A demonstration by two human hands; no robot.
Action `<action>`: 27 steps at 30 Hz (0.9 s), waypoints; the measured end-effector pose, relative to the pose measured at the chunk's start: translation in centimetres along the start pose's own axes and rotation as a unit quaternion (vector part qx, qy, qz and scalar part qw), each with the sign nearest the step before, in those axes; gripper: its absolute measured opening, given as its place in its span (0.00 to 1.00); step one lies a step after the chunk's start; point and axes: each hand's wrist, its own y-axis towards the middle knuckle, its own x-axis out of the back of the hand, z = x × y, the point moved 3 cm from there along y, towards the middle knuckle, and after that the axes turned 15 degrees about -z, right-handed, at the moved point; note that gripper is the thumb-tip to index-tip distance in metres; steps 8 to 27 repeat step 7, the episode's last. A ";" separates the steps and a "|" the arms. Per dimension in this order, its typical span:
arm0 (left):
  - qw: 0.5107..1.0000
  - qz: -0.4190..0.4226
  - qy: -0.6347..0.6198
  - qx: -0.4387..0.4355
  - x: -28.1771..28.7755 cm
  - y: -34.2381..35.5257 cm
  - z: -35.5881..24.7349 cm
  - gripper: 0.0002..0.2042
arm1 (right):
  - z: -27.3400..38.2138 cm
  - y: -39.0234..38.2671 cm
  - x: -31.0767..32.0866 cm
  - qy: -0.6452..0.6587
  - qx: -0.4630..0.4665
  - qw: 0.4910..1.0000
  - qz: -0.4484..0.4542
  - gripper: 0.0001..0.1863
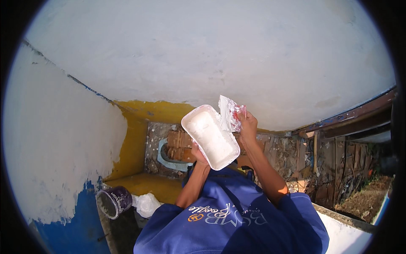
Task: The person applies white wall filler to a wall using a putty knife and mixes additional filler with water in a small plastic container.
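Note:
My left hand (pixel 199 154) grips a white rectangular tub (pixel 210 137) by its near left side, its fingers partly hidden under it. A layer of white paste coats the inside of the tub. In my right hand (pixel 248 127) is a putty scraper (pixel 230 113) with a reddish part at the grip, its flat blade smeared thickly with white. The blade stands at the tub's far right edge; whether it touches the rim I cannot tell. Beyond both hands rises a wall (pixel 220 51) with a whitish coat.
A dark bucket (pixel 114 202) lies tipped at the lower left, beside a white plastic bag (pixel 146 205). Below is a squat toilet (pixel 165 156) with brown boards (pixel 179 139) over it. Debris covers the ground at right, under a wooden beam (pixel 351 112). The left wall (pixel 63 139) is patchy white over blue and yellow.

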 end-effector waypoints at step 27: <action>0.999 -0.043 0.025 -0.021 0.5 0.2 -0.3 0.41 | -0.2 3.0 -0.3 -0.010 0.019 0.997 -0.069 0.14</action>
